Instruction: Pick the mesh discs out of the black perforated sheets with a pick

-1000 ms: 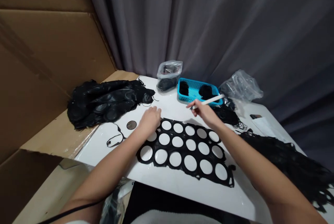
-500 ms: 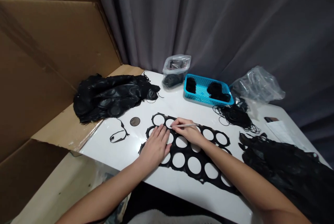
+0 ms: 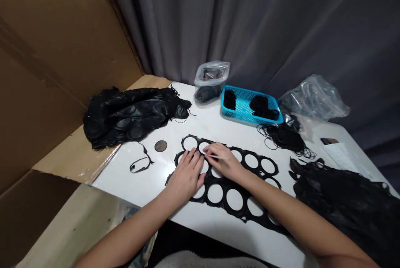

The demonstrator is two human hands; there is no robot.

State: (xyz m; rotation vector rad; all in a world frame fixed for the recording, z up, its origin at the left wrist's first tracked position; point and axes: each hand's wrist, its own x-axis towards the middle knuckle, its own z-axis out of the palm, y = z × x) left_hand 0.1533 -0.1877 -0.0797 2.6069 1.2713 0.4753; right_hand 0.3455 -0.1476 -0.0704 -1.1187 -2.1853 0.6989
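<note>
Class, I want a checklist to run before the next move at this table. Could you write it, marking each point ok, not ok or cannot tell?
1. Left hand resting on the holed black sheet: ok.
2. White stick held in the right hand: ok.
3. Stick's tip touching the sheet: cannot tell; too small to make out at the fingers.
4. Loose round disc clear of the sheet: ok, lying apart on the table.
5. All black strings inside the blue basket: not ok; a tangle of black strings lies beside it.
</note>
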